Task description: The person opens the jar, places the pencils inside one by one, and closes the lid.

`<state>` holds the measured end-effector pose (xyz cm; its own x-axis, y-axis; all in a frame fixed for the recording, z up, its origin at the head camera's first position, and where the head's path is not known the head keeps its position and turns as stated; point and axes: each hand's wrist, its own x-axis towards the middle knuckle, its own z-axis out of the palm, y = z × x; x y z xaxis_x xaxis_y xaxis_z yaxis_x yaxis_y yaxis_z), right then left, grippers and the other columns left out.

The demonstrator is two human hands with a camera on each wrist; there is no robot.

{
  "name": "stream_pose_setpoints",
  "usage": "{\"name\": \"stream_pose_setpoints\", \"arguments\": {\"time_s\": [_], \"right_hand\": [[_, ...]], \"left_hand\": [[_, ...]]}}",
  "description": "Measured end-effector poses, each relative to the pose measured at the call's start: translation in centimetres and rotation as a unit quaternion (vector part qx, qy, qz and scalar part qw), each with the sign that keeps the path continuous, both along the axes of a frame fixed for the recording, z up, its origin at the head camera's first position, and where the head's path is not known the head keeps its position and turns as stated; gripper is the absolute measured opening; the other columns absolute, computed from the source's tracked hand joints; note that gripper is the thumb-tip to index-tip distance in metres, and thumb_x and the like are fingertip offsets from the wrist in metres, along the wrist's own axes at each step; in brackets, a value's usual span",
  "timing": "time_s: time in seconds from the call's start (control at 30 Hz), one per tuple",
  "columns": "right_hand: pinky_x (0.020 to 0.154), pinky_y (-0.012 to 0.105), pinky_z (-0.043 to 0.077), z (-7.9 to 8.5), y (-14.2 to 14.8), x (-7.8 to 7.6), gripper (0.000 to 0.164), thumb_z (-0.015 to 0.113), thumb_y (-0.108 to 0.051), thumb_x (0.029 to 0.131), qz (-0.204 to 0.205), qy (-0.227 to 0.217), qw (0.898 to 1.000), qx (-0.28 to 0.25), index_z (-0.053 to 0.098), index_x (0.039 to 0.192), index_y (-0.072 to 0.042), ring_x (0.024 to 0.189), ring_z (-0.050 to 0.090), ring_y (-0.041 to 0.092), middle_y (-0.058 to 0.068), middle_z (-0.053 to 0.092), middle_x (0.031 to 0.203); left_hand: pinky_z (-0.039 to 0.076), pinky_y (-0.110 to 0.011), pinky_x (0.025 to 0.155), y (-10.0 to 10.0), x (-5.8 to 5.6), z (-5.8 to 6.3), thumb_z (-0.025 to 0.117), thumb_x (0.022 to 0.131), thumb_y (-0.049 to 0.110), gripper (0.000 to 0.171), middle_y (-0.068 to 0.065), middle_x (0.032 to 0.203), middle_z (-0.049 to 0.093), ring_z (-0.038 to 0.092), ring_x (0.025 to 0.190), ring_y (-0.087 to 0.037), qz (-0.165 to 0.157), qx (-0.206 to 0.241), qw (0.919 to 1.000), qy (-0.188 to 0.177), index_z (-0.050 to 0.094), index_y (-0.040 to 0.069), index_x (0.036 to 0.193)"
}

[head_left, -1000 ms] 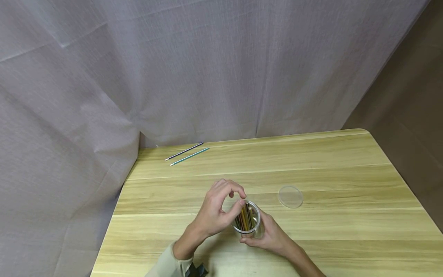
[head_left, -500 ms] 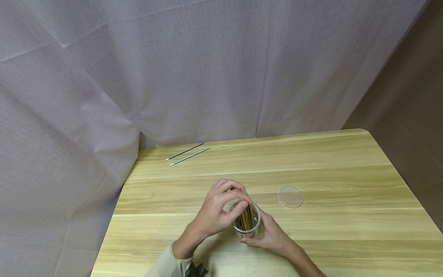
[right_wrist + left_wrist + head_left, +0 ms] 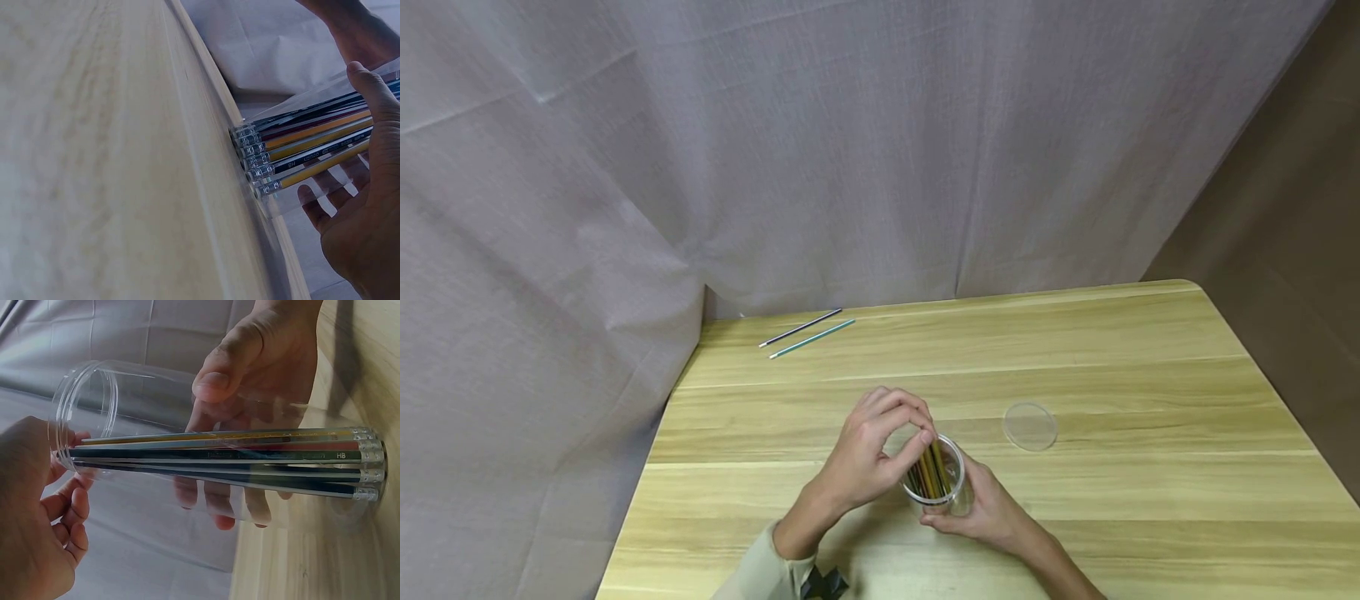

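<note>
A clear plastic jar [image 3: 959, 502] stands upright near the table's front, its round mouth uncovered. My right hand [image 3: 994, 512] grips its side, thumb in front and fingers curled round the wall. Several pencils [image 3: 931, 477] with eraser ends down lean together inside, in yellow, dark green, red and black, as the jar wall [image 3: 150, 378] shows in the left wrist view. Over the mouth, my left hand [image 3: 868, 454] pinches at the pencils' upper ends between thumb and curled fingers, partly hiding them. Its fingertips [image 3: 78, 439] reach in at the rim.
A round clear lid [image 3: 1030, 427] lies flat on the wooden table [image 3: 1135, 400], right of the jar. Towards the back left lie a dark blue pencil [image 3: 801, 328] and a teal pencil [image 3: 812, 339], side by side. A grey cloth [image 3: 850, 150] hangs behind the table.
My left fingers first reached further right over the jar's mouth, then drew back left, and the pencil tops now lean more to the left. The right hand and jar have stayed put.
</note>
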<state>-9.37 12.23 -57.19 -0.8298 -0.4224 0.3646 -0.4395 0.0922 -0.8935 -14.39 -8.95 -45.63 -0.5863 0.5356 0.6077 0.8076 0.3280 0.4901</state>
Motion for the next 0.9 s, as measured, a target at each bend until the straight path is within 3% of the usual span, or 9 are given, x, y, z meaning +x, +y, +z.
{"name": "stream_pose_setpoints", "arguments": {"time_s": [0.23,0.43,0.73,0.9], "right_hand": [[0.108,0.040,0.051,-0.1,0.0,-0.1,0.093,0.094,-0.017,0.081,0.004,-0.003,1.000,0.001,0.043,0.158,-0.012,0.121,0.067,0.023,0.006,0.068,0.136],[0.109,0.040,0.050,0.0,0.0,0.0,0.091,0.095,-0.020,0.079,-0.002,-0.011,1.000,-0.002,0.046,0.155,-0.015,0.120,0.067,0.022,0.004,0.069,0.135],[0.110,0.040,0.049,-0.1,0.0,0.0,0.093,0.096,-0.022,0.079,-0.013,0.000,1.000,0.008,0.045,0.156,-0.013,0.121,0.067,0.023,0.005,0.069,0.136],[0.110,0.040,0.049,-0.2,0.0,-0.1,0.093,0.096,-0.022,0.078,-0.015,0.009,1.000,0.007,0.046,0.156,-0.013,0.120,0.067,0.022,0.005,0.069,0.135]], "left_hand": [[0.050,-0.034,0.097,-0.4,-0.6,0.5,0.068,0.102,0.021,0.004,0.005,0.111,0.072,0.064,0.108,-0.012,0.000,0.016,0.9999,0.000,0.073,0.019,0.102],[0.049,-0.031,0.085,-1.5,-1.6,1.3,0.069,0.102,0.017,0.009,0.006,0.110,0.073,0.063,0.094,-0.016,0.015,0.035,0.9993,-0.003,0.072,0.017,0.111],[0.047,-0.033,0.081,-3.2,-4.0,2.7,0.073,0.098,0.007,0.016,0.002,0.102,0.072,0.059,0.087,-0.016,0.060,0.074,0.9955,0.001,0.072,0.012,0.113],[0.046,-0.035,0.080,-4.3,-5.7,2.7,0.076,0.095,0.002,0.020,0.000,0.103,0.073,0.059,0.086,-0.020,0.090,0.077,0.9930,0.001,0.072,0.009,0.113]]}}
